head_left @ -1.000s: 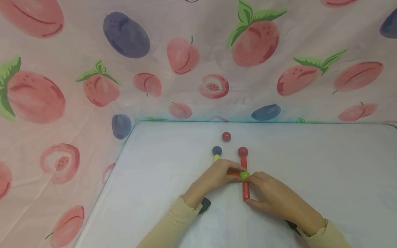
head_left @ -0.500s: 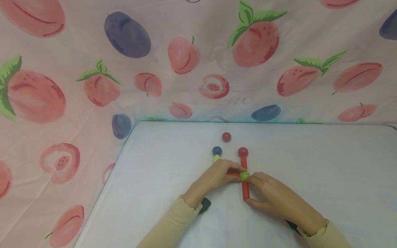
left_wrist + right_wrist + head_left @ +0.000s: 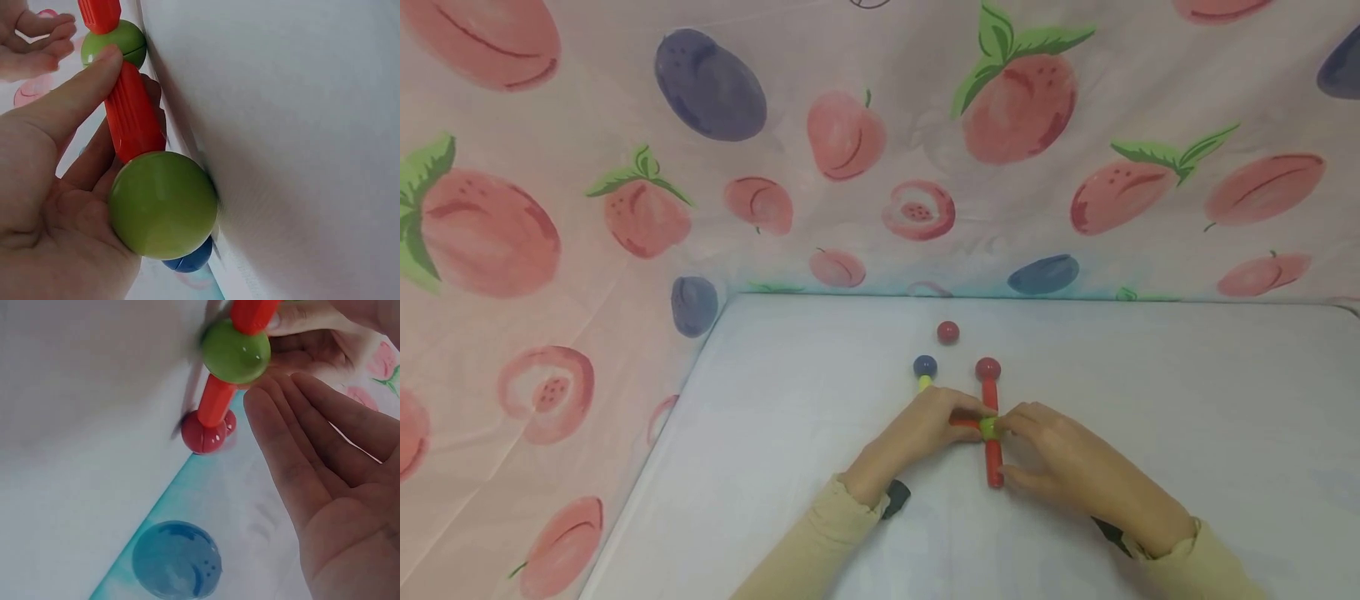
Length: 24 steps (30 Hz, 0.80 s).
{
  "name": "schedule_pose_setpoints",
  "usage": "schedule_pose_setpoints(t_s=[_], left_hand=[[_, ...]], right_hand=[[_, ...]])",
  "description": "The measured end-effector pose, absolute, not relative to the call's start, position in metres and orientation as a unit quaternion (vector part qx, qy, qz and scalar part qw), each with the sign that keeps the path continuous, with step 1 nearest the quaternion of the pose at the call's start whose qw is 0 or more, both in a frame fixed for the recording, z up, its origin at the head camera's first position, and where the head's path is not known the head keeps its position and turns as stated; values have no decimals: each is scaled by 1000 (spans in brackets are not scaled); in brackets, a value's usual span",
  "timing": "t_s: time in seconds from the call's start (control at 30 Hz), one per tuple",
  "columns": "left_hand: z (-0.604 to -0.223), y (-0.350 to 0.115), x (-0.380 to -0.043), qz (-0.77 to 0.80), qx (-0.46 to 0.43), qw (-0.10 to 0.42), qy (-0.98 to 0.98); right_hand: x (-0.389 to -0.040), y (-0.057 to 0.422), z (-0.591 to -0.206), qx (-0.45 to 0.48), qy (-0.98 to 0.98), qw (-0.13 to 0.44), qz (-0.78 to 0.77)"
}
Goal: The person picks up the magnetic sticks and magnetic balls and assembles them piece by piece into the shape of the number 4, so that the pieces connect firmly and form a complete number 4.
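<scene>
A toy frame of rods and balls lies on the white table. In the head view, a green ball (image 3: 988,428) joins a near red rod (image 3: 994,465), a far red rod (image 3: 989,396) capped by a red ball (image 3: 988,369), and a sideways red rod (image 3: 134,115). My left hand (image 3: 925,423) pinches the green ball where the sideways rod meets it. By its palm sits a second green ball (image 3: 164,205). My right hand (image 3: 1067,458) is beside the first ball, its fingers (image 3: 284,447) fairly straight in the right wrist view and holding nothing.
A loose red ball (image 3: 948,332) rests behind the frame. Left of the red-capped rod, a blue ball (image 3: 925,367) tops a yellow rod (image 3: 924,382), partly behind my left hand. Fruit-print cloth (image 3: 917,150) hangs along the table's back and left sides.
My right hand has let go of the green ball and near red rod, drawing slightly right and away. My left hand keeps its place; the frame has barely shifted.
</scene>
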State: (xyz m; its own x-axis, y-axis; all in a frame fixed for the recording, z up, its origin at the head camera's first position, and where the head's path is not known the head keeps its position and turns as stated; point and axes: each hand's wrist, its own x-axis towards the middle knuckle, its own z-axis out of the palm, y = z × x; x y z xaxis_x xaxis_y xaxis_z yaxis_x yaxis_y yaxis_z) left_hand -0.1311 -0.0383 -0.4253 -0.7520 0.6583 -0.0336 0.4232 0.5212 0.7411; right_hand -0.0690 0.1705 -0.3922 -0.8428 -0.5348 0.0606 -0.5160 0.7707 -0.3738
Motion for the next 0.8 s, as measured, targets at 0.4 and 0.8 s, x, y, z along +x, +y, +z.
schedule_pose_setpoints(t_s=[0.4, 0.8], left_hand=[[-425, -38, -131, 371, 317, 151, 860], [-426, -38, -131, 360, 324, 139, 863]], right_hand=[[-82, 170, -380, -280, 941, 15, -188], [-99, 167, -380, -277, 940, -8, -201]])
